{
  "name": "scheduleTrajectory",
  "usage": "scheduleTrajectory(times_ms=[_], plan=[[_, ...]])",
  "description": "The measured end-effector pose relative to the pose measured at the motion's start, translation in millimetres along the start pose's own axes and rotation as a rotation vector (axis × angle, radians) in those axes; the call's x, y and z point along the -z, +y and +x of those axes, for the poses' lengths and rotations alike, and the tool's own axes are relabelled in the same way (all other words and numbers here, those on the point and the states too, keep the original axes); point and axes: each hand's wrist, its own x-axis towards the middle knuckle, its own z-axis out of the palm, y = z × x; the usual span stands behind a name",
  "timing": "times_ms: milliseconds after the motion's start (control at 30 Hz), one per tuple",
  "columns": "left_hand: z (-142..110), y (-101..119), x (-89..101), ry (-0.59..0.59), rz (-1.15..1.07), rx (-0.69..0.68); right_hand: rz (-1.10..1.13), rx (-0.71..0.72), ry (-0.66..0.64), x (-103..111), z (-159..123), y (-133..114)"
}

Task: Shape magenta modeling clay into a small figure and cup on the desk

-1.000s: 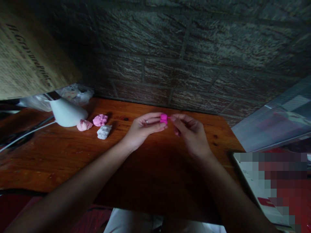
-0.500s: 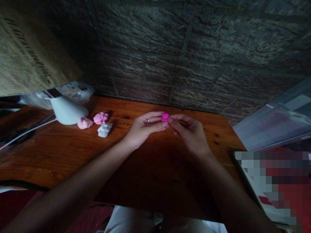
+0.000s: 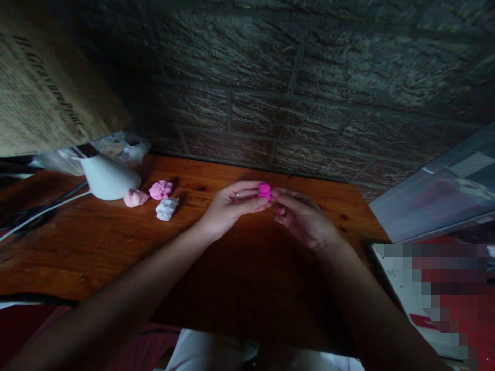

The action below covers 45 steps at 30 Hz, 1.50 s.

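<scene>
A small bright magenta lump of modelling clay (image 3: 264, 190), with two rounded lobes one above the other, is held up over the wooden table. My left hand (image 3: 226, 208), a ring on one finger, pinches it between thumb and fingers from the left. From the other side, the thumb and fingertips of my right hand (image 3: 303, 219) close at the clay's right edge, its other fingers curled. To the left on the table lie a pink clay lump (image 3: 161, 189), a pale pink lump (image 3: 135, 197) and a white lump (image 3: 167, 209).
A white lamp base (image 3: 108, 178) stands beside the lumps, under a printed paper shade (image 3: 54, 98). A clear plastic bag (image 3: 126, 147) and a white cable (image 3: 42, 215) lie nearby. A brick-patterned wall (image 3: 247, 98) borders the table (image 3: 112, 242); a translucent panel (image 3: 441, 190) stands at right.
My right hand has turned slightly, its lower fingers now more visible below the thumb. The clay's two lobes show more plainly. The lumps on the table have stayed put.
</scene>
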Motion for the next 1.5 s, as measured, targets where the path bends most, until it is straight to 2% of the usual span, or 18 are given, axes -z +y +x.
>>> scheduleTrajectory(times_ms=[233,467,800,967,1167,1500], plan=[[-1.2,1.6,-1.3,-0.004,0.018,0.0,-0.059,0.006,-0.027,0.9,0.0,-0.1],[-1.6,-0.9,-1.0,0.0,0.028,-0.01,-0.166,0.166,-0.014,-2.1,-2.8,-2.7],[-0.9,-1.8,-1.4,0.014,0.001,-0.006,-0.369,0.319,0.051,0.7,-5.8,-8.4],[-0.6,-2.1,-1.3,0.037,0.04,-0.057,-0.479,0.335,0.053,-2.2,-7.6,-7.2],[-0.8,-1.7,-2.6,0.053,0.14,-0.13,-0.503,0.345,0.042,-3.3,-8.0,-6.9],[-2.1,-3.7,-4.8,0.069,0.272,-0.184,-0.629,0.437,0.045,-1.9,-5.9,-2.8]])
